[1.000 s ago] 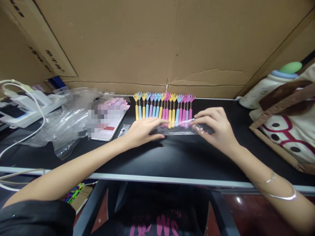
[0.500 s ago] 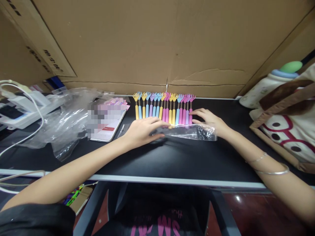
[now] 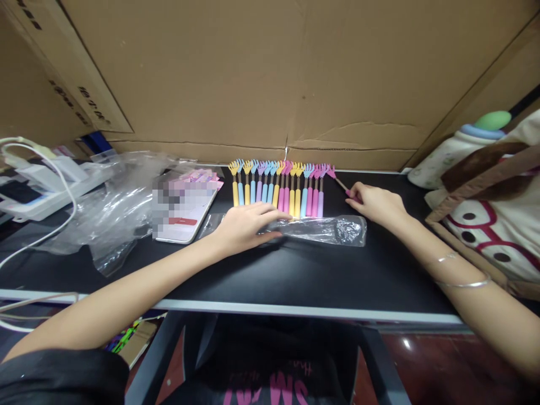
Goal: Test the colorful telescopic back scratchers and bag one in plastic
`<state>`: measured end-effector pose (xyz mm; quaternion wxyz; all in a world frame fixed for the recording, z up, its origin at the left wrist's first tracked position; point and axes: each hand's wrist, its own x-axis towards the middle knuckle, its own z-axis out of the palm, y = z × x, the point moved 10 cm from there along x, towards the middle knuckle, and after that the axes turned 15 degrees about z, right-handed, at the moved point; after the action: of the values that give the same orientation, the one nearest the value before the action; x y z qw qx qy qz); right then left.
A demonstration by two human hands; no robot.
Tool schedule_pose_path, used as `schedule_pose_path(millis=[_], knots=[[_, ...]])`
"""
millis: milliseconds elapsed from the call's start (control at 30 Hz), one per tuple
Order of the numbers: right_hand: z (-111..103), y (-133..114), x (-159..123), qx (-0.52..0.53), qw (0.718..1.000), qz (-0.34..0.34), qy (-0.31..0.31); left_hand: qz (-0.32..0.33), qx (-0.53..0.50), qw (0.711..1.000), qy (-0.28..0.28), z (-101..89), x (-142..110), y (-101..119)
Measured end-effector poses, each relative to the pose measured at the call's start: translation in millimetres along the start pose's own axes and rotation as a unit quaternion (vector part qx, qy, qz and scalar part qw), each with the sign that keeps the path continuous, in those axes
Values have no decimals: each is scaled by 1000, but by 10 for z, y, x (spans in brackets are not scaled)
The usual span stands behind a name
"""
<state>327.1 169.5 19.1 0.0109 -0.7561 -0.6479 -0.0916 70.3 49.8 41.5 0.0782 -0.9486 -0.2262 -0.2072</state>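
Several small back scratchers (image 3: 279,191) with claw heads and yellow, blue, purple or pink handles stand side by side in a row, heads toward the cardboard. At the row's right end, my right hand (image 3: 375,203) is closed around the handle of a pink back scratcher (image 3: 340,181), which slants away from the others. My left hand (image 3: 248,226) rests with fingers stretched and thumb apart, partly covering the lower ends of some handles. Under it and running to the right lies a clear plastic sleeve (image 3: 324,229), flat with a crinkled right end.
On the left are a phone (image 3: 183,219) with a blurred screen, a pink packet (image 3: 200,179), loose clear bags (image 3: 113,197) and a white power strip (image 3: 54,194) with cables. A bottle (image 3: 447,154) and a fabric bag (image 3: 481,225) stand at right. Cardboard (image 3: 270,73) walls the back.
My right hand let go of the clear sleeve, took the pink back scratcher at the row's right end and drew it rightward, tilting it. The sleeve settled on the table. My left hand stayed nearly still.
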Motion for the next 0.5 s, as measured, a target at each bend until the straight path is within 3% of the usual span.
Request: schedule_pose_path(millis=[267,500], knots=[[164,446,199,-5,993,82,-82,10,17,1000,13,23,-23,-13],[74,651,173,12,990,116,-77,16,17,1000,1,22,-15,15]])
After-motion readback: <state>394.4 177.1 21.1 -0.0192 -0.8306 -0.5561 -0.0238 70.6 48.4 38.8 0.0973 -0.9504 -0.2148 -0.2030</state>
